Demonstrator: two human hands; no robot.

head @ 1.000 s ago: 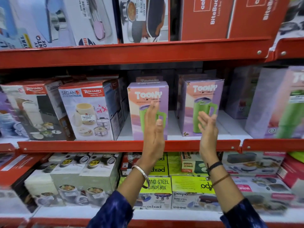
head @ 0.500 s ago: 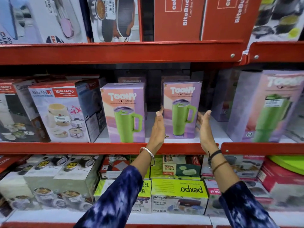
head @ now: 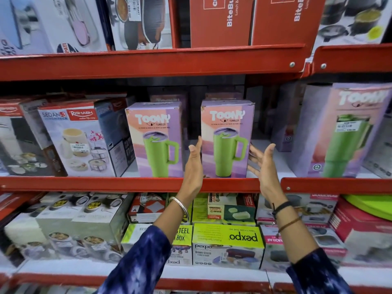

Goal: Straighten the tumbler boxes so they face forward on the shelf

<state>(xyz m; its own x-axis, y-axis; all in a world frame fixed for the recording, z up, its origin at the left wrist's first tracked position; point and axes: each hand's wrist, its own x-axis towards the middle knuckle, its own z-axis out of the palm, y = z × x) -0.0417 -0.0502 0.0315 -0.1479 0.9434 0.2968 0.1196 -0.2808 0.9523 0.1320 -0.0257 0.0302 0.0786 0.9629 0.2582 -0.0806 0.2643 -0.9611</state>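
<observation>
Two purple Toony tumbler boxes with a green mug picture stand on the middle red shelf [head: 131, 184]. The left box [head: 156, 139] faces forward. The middle box [head: 227, 139] faces forward between my hands. My left hand [head: 194, 166] is flat beside its left side, fingers straight. My right hand [head: 263, 164] is spread at its right side, fingertips close to the box edge; contact is unclear. A third, larger-looking Toony box [head: 343, 132] stands at the right, turned slightly. More purple boxes sit behind in shadow.
Rishabh Sedan lunch-box cartons [head: 78, 139] stand left of the tumbler boxes. Red BiteBuddy boxes [head: 220, 20] fill the shelf above. Green Pexpo lunch boxes [head: 228, 245] and other cartons fill the shelf below my forearms.
My view shifted right and closer. Both hands moved from in front of the left box to either side of the middle box, which has come forward toward the shelf edge.
</observation>
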